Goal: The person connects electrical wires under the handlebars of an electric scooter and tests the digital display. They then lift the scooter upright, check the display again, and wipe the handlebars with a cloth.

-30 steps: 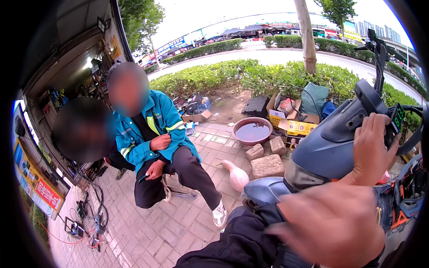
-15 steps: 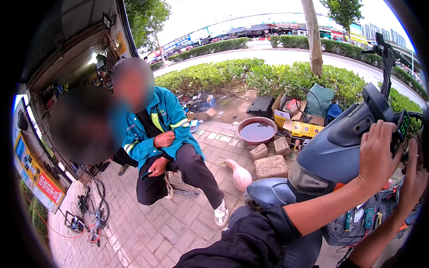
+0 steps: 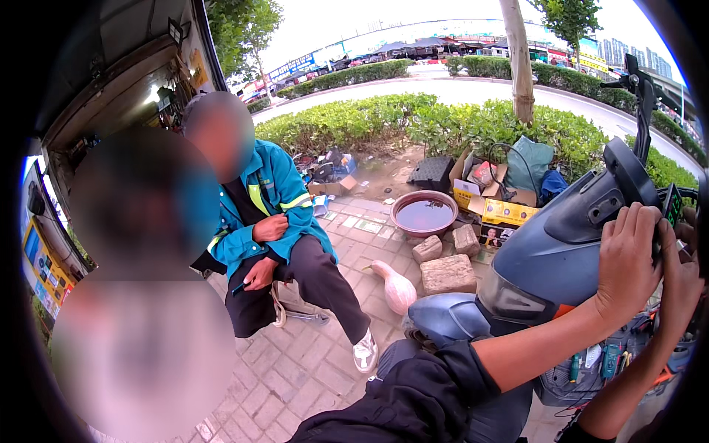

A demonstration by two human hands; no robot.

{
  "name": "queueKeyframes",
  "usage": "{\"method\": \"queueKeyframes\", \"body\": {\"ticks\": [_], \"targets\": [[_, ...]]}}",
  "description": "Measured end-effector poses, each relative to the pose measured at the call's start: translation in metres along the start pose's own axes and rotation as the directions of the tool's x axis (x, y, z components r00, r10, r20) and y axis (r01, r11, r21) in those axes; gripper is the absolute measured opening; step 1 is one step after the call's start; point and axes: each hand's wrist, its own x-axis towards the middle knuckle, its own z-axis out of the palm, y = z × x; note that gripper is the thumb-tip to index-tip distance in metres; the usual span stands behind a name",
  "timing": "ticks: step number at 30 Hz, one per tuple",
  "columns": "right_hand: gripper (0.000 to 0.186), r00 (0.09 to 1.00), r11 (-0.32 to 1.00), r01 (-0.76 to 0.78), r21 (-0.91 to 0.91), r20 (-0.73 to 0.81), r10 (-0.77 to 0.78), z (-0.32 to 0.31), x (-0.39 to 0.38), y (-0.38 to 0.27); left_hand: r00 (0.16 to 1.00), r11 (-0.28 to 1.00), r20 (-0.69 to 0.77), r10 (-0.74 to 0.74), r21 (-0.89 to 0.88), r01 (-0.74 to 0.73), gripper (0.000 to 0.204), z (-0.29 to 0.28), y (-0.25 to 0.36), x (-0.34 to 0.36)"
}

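At the right, my left hand (image 3: 626, 269) has its fingers curled over the edge of a small black display unit (image 3: 670, 201) with green digits, on a grey-blue electric scooter (image 3: 539, 258). My right hand (image 3: 679, 273) is closed on the same unit just beside it, its fingertips partly hidden. Below my wrists lies an open grey tool case (image 3: 550, 380) holding a green-handled screwdriver (image 3: 574, 367) and other small tools.
A person in a teal jacket (image 3: 284, 184) sits facing me, a blurred figure beside them at left. A pale pink gourd (image 3: 399, 292), three rough bricks (image 3: 447, 275), a water-filled basin (image 3: 422, 214) and cardboard boxes (image 3: 502, 218) lie on the paving before a hedge.
My right hand has risen from the lower foreground to the display, beside my left hand, uncovering the tool case. The blurred area at the left has grown downward over the paving.
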Motion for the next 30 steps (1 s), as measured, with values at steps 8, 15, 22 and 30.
{"method": "queueKeyframes", "body": {"ticks": [8,15,22,30], "targets": [[0.044,0.997,0.987,0.045,-0.157,0.067,-0.034,-0.005,0.005,0.000,1.000,1.000,0.016,-0.019,0.016,0.018,0.023,0.002,0.001,0.001],[0.045,0.988,0.996,0.091,0.019,0.121,-0.093,-0.005,0.006,0.015,0.999,0.999,0.030,-0.025,0.024,0.025,0.026,-0.006,0.002,-0.002],[0.036,1.000,0.997,-0.022,-0.078,0.020,0.024,-0.030,0.013,0.028,0.997,0.998,0.077,-0.007,-0.054,0.011,0.043,-0.006,0.011,0.004],[0.039,0.982,0.963,-0.142,-0.230,0.094,0.167,-0.015,0.029,-0.012,0.897,0.855,0.218,-0.385,-0.282,0.436,0.033,-0.022,0.008,0.012]]}}
